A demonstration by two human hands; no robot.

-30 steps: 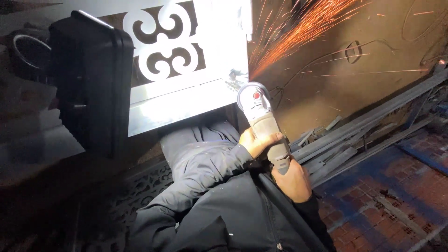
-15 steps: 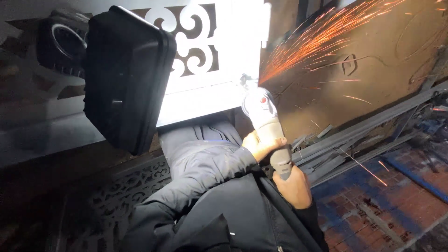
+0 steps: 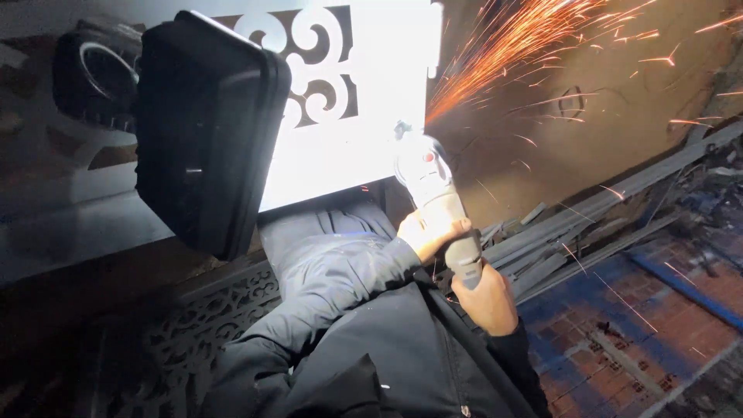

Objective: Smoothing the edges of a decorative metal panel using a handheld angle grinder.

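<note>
My two hands hold a grey angle grinder (image 3: 433, 186). My left hand (image 3: 429, 231), in a grey sleeve, wraps around its body. My right hand (image 3: 484, 299) grips the rear handle. The grinder's head touches the right edge of a brightly lit white metal panel (image 3: 364, 139) with scroll-shaped cutouts. Orange sparks (image 3: 526, 39) stream up and to the right from the contact point.
A black rectangular shield-like object (image 3: 205, 131) hangs close to the camera at left and hides part of the panel. Long metal bars (image 3: 588, 220) lie to the right on a brick floor (image 3: 619, 340). A dark patterned metal grille (image 3: 209, 325) lies at lower left.
The black object has slid right and looms larger in view. The grinder stays at the panel's edge with both hands on it, and sparks keep flying.
</note>
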